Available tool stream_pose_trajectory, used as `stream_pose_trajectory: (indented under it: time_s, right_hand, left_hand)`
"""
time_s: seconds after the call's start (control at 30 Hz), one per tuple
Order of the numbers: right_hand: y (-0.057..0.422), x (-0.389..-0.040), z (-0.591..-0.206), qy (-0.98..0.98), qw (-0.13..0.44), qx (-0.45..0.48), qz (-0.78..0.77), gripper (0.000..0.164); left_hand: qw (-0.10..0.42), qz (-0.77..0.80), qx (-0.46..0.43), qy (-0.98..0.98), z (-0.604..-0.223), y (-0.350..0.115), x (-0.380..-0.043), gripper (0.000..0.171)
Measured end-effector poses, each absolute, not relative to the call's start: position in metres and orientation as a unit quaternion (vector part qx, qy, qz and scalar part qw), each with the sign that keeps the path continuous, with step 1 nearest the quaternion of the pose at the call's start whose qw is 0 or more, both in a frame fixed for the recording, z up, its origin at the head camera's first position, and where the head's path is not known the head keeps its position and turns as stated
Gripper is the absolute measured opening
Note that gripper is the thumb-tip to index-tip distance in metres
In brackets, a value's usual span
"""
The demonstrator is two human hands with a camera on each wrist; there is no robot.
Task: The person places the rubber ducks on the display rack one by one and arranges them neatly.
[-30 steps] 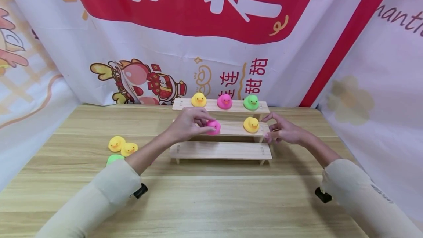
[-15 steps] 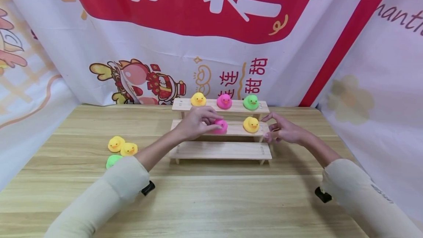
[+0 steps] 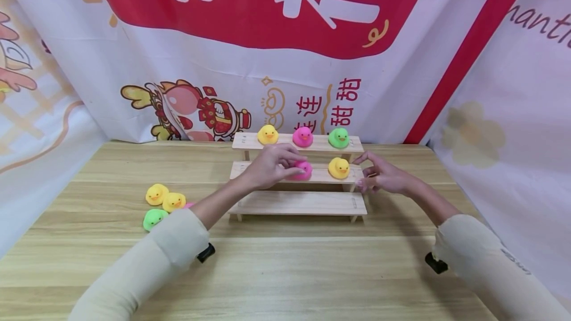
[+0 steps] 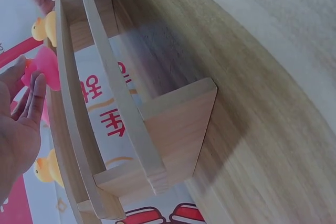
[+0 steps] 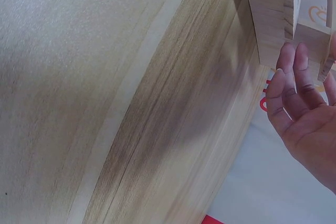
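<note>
A pink rubber duck is on the middle shelf of a three-step wooden stand. My left hand pinches it between thumb and fingers; in the left wrist view the pink duck sits at the shelf's edge. Right of it on that shelf is a yellow duck. My right hand is at the shelf's right end, fingers loosely bent around the corner and holding no duck. In the right wrist view the right hand's fingertips are close to the wood; contact is unclear.
Along the top shelf stand a yellow duck, a pink duck and a green duck. Left on the table are two yellow ducks, a green duck and a pink one, partly hidden by the left arm.
My left hand has moved right along the middle shelf with the pink duck, closer to the yellow one. The right hand has stayed in place.
</note>
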State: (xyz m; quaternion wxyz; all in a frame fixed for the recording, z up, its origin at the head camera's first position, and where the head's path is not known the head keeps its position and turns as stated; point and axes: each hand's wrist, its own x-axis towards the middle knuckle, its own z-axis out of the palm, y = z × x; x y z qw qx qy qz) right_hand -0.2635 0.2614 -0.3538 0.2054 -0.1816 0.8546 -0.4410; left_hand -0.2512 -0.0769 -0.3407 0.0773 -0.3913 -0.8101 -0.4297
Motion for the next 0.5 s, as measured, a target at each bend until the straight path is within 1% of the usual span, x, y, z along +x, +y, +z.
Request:
stream_pose_trajectory:
  time_s: [0.5]
  right_hand:
    - [0.2607, -0.2634, -0.3534, 0.857, 0.206, -0.177, -0.438, 0.055]
  left_hand:
    - [0.079, -0.420, -0.386, -0.817, -0.3475, -0.0710, -0.2560, 0.028]
